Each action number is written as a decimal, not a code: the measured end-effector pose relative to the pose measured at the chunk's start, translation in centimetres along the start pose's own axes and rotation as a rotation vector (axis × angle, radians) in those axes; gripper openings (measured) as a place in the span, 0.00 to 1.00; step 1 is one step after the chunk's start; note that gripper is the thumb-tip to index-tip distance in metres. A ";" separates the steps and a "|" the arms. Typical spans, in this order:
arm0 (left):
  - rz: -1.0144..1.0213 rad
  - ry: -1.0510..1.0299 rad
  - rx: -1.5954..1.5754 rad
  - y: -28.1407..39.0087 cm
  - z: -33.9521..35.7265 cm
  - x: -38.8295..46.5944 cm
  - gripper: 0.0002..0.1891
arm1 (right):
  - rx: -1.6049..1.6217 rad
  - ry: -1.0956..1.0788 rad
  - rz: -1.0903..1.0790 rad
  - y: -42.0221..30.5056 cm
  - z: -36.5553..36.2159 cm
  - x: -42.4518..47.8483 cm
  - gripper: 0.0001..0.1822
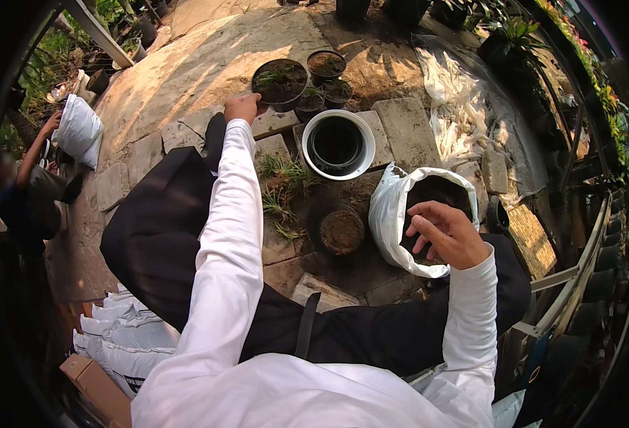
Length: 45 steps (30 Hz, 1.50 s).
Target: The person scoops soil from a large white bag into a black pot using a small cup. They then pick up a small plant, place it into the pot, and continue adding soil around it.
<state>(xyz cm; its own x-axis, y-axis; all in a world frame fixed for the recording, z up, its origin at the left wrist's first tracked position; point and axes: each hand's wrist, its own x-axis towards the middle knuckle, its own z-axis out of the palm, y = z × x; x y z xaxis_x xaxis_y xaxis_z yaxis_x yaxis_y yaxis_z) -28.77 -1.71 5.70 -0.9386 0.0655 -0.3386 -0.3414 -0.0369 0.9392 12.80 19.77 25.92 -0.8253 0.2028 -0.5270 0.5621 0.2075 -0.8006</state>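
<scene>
My left hand (242, 108) reaches forward with its fingers at the rim of a wide black plant pot (287, 96), which holds soil and a small green plant. My right hand (445, 235) hovers over the mouth of a white sack (384, 224) of dark soil, fingers curved apart and nothing in them. Left of the sack, a black pot (341, 230) filled with brown soil stands between my legs. Bare-rooted grassy seedlings (279, 176) lie on the ground beside it. A white-rimmed bucket (368, 147) with a dark inside stands just beyond.
Smaller soil-filled pots (326, 64) cluster behind the bucket. Paving blocks (405, 125) and a crumpled plastic sheet (448, 96) lie to the right. At far left, a person (30, 198) sits by a white sack (79, 131). Filled white bags (137, 331) are stacked at lower left.
</scene>
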 end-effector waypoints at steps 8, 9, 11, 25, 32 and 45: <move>-0.094 0.314 0.003 -5.1 5.5 9.1 0.12 | 0.077 0.022 0.067 0.6 0.0 1.3 0.17; -0.112 0.332 -0.012 -5.2 6.0 9.2 0.12 | 0.091 0.029 0.076 0.6 0.0 1.5 0.17; -0.152 0.367 -0.040 -5.4 7.1 9.5 0.12 | 0.103 0.030 0.088 0.9 -0.3 1.9 0.17; -0.150 0.330 0.123 -7.8 9.6 10.7 0.11 | -0.006 0.069 0.084 0.7 -0.6 2.6 0.16; -0.144 0.272 0.090 -9.4 9.5 12.5 0.12 | 0.018 0.060 0.048 1.9 -0.4 2.0 0.16; 0.629 0.142 0.691 -15.6 2.3 -5.8 0.08 | -0.032 0.102 -0.105 2.1 0.3 -0.6 0.18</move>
<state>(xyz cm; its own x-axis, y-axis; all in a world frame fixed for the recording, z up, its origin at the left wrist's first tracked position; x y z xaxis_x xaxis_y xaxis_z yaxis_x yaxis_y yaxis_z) -17.87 0.77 -6.87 -0.9534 0.1108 0.2806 0.2915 0.5781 0.7622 14.48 19.77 24.51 -0.8708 0.2740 -0.4081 0.4759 0.2623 -0.8395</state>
